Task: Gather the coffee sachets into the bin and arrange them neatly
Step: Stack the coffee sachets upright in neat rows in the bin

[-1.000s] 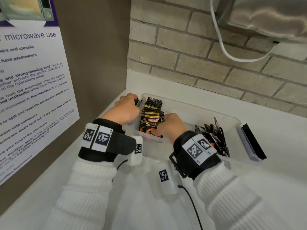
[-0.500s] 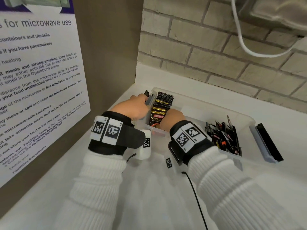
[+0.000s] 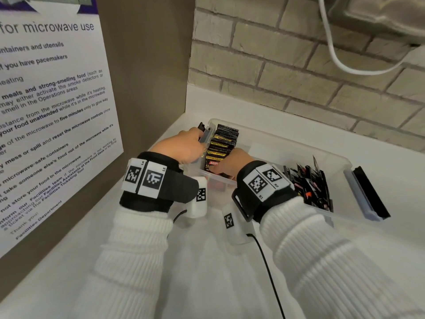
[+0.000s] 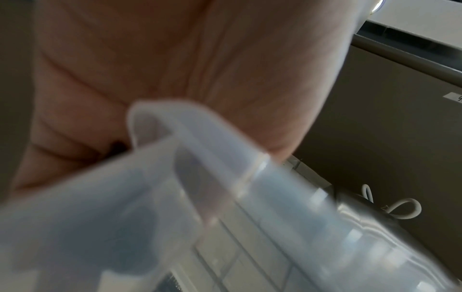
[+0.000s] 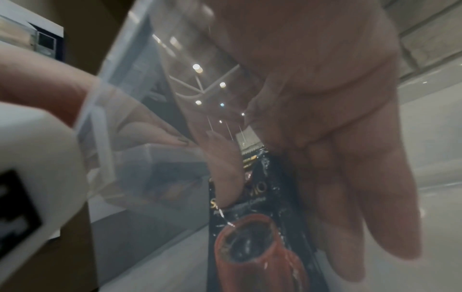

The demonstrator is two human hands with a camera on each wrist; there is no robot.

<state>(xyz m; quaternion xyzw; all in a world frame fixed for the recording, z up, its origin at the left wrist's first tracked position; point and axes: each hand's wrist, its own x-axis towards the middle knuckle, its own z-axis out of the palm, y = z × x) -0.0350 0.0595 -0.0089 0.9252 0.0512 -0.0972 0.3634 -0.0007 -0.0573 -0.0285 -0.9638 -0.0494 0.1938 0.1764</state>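
Note:
A clear plastic bin [image 3: 340, 161] sits on the white counter. At its left end stands a row of black-and-gold coffee sachets [image 3: 224, 143]. More dark sachets [image 3: 308, 185] lie jumbled at its right end. My left hand [image 3: 184, 146] grips the bin's left end, fingers curled over the rim [image 4: 200, 150]. My right hand [image 3: 232, 164] is inside the bin, fingers straight, pressing flat against the front sachet [image 5: 260, 197], and the thumb [image 5: 225, 177] rests on that sachet's face.
A brown side panel with a microwave notice [image 3: 53, 107] rises close on the left. The brick wall [image 3: 299, 72] stands behind, with a white cable [image 3: 333, 54] hanging over it. A grey and black latch [image 3: 365, 194] sticks out from the bin's right end.
The head view has shifted, so the bin sits further right in frame. My right hand has closed in on the front sachet and covers more of its label. My left hand keeps its grip.

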